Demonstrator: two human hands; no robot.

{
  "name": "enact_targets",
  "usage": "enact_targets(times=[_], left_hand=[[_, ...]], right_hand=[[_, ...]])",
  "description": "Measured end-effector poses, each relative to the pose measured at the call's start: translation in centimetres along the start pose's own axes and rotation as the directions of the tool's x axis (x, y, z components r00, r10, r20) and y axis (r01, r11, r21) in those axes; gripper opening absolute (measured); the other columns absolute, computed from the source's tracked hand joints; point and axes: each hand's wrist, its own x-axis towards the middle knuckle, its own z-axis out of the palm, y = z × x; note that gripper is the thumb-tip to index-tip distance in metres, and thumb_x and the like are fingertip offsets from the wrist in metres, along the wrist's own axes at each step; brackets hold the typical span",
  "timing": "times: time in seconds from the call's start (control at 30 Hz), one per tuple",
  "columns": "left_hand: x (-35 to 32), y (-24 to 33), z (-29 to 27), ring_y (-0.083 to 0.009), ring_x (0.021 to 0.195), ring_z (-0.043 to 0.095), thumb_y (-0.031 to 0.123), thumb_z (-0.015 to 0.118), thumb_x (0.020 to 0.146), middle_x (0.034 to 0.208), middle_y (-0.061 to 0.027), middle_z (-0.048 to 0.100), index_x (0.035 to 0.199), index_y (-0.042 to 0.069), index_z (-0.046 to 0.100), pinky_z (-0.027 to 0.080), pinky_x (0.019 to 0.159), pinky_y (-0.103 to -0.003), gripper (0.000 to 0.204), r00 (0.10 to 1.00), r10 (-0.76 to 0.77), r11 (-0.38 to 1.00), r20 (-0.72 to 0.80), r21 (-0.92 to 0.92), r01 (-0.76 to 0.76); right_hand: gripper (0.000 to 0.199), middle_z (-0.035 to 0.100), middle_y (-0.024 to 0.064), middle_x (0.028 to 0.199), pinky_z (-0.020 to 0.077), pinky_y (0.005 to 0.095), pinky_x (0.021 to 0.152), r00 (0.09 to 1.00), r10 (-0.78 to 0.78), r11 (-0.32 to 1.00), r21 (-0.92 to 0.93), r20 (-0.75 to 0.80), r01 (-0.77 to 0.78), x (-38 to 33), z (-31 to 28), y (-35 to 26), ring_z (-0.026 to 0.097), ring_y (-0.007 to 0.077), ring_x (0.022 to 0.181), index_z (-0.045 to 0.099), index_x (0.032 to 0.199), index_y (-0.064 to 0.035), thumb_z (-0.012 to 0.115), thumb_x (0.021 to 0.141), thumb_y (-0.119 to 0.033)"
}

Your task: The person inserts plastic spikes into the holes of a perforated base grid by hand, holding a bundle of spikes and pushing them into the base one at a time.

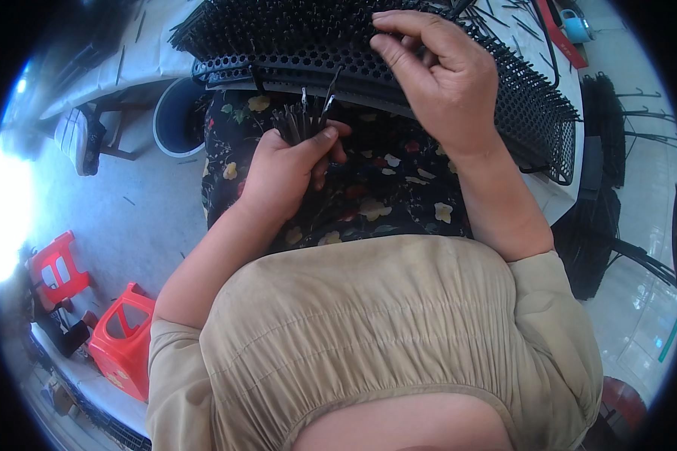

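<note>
In front of me stands a black perforated metal rack (293,66), its holes crowded with thin dark upright rods (256,34). My left hand (289,161) is wrapped round a bundle of short black rods (297,124) above my lap. A couple of them stick up higher than the others and have shiny, pale tips. Over the rack's near edge is my right hand (447,75), thumb and forefinger brought together among the rod tops. Whatever is in that pinch, if anything, is too small to make out.
A dark blue bucket (174,124) stands under the table at left. Red plastic stools (124,342) are on the floor at lower left. Loose rods lie on the white-covered table (147,45). Black racks with wire hooks (605,143) and a light blue mug (575,26) are at right.
</note>
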Motion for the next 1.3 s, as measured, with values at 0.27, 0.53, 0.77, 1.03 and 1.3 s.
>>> enact_targets(times=[0.27, 0.53, 0.77, 1.03, 1.3], left_hand=[[-0.5, 0.1, 0.5, -0.0047, 0.055, 0.049, 0.014, 0.059, 0.096, 0.076, -0.0002, 0.062, 0.113, 0.002, 0.066, 0.041, 0.049, -0.021, 0.023, 0.997, 0.074, 0.997, 0.038, 0.02, -0.075], [-0.5, 0.5, 0.8, -0.0048, 0.055, 0.048, 0.015, 0.058, 0.096, 0.071, 0.0012, 0.058, 0.11, 0.001, 0.067, 0.041, 0.049, -0.021, 0.021, 0.996, -0.004, 0.998, 0.088, 0.06, -0.001], [-0.1, 0.2, 0.7, -0.0055, 0.054, 0.047, 0.015, 0.057, 0.096, 0.07, 0.0013, 0.057, 0.107, 0.0, 0.067, 0.04, 0.049, -0.022, 0.021, 0.998, -0.061, 0.997, 0.029, 0.039, 0.06], [-0.1, -0.1, 0.4, -0.0059, 0.055, 0.048, 0.016, 0.057, 0.096, 0.071, 0.0009, 0.057, 0.108, 0.0, 0.066, 0.04, 0.049, -0.021, 0.022, 0.997, -0.067, 0.997, 0.045, -0.029, 0.068], [-0.3, -0.3, 1.3, -0.0073, 0.056, 0.049, 0.016, 0.061, 0.095, 0.072, -0.0006, 0.057, 0.106, 0.002, 0.064, 0.041, 0.049, -0.022, 0.018, 0.988, -0.015, 0.988, 0.151, -0.15, 0.038]], right_hand=[[0.022, 0.07, 0.0057, 0.088, 0.0502, 0.0242, 0.058, 0.98, -0.189, 0.968, -0.179, -0.059, 0.176, -0.6, 0.0, -0.4, 0.066, 0.013, 0.069, 0.068, 0.099, -0.0053, 0.076, 0.079, -0.007], [0.023, 0.071, 0.0088, 0.093, 0.0537, 0.0231, 0.074, 0.918, 0.392, 0.762, 0.536, 0.067, -0.364, -1.2, -0.7, 0.1, 0.068, 0.0146, 0.083, 0.066, 0.107, -0.0009, 0.071, 0.084, -0.002], [0.021, 0.064, 0.0079, 0.079, 0.0472, 0.0253, 0.061, 0.981, 0.107, 0.991, 0.095, -0.161, -0.093, 0.0, -1.3, 0.6, 0.063, 0.0143, 0.071, 0.06, 0.096, -0.0027, 0.071, 0.081, 0.007], [0.026, 0.071, 0.0071, 0.093, 0.0521, 0.026, 0.073, 0.942, -0.335, 0.855, -0.417, 0.013, 0.309, -0.2, -0.7, 1.0, 0.067, 0.018, 0.083, 0.069, 0.103, -0.0042, 0.076, 0.077, -0.002], [0.031, 0.071, 0.0087, 0.088, 0.0542, 0.0236, 0.066, 0.871, 0.349, 0.741, 0.467, 0.346, -0.483, -4.7, 1.3, -2.1, 0.068, 0.0116, 0.077, 0.067, 0.109, -0.0033, 0.074, 0.079, -0.002]])
